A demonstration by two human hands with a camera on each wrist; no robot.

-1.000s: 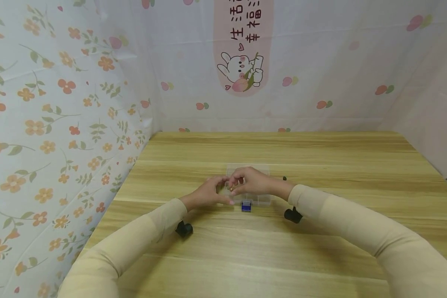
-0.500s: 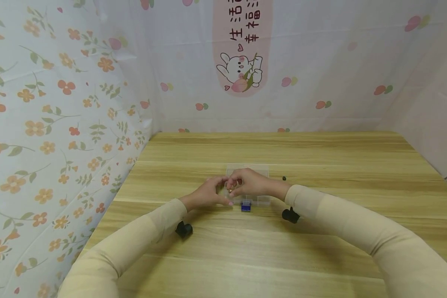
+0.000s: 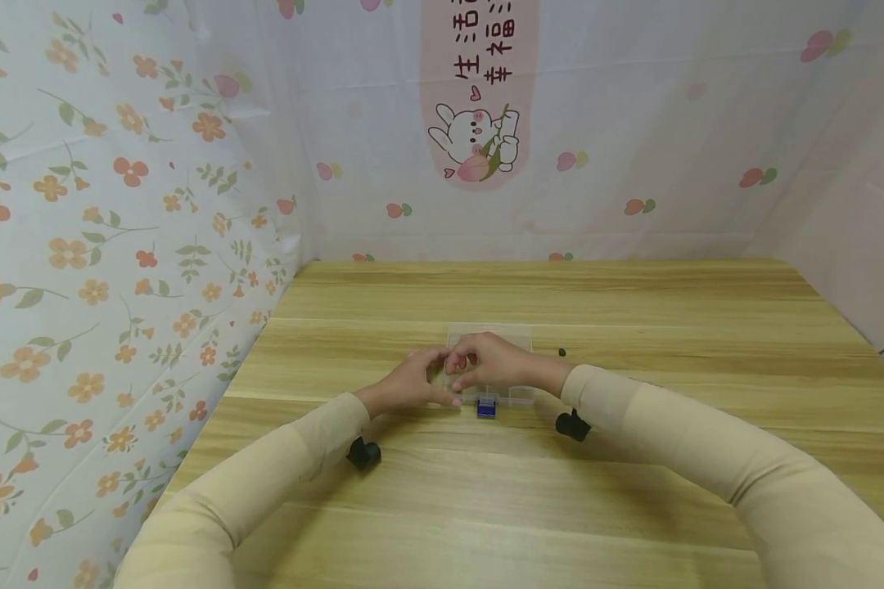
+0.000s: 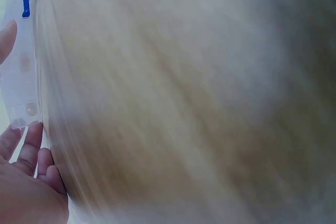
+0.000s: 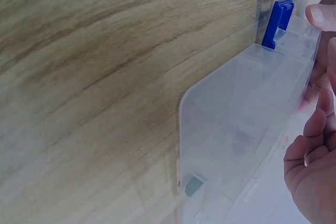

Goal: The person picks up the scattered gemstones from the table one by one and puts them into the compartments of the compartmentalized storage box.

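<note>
A clear plastic compartment box (image 3: 511,334) with a blue latch (image 3: 486,407) on its near side sits on the table. My left hand (image 3: 412,380) grips its left end, thumb at the near edge and fingers at the far corner. In the left wrist view those fingertips touch the box's end wall, near a small round thing (image 4: 31,109) in the box. My right hand (image 3: 489,360) is over the box's left part, fingers loosely curled, with a gap between thumb and forefinger and nothing visible in it. The right wrist view shows its thumb (image 5: 321,17) close over the box.
A small dark piece (image 3: 562,352) lies on the wooden table (image 3: 486,507) to the right of the box. Black wrist cameras hang below the left sleeve (image 3: 280,458) and right sleeve (image 3: 678,425). A patterned cloth (image 3: 633,123) stands behind the table.
A tiny gold-coloured thing pinched in my right fingertips in the earlier frames no longer shows there. The right hand shifted slightly left. My left hand and the box stayed in place.
</note>
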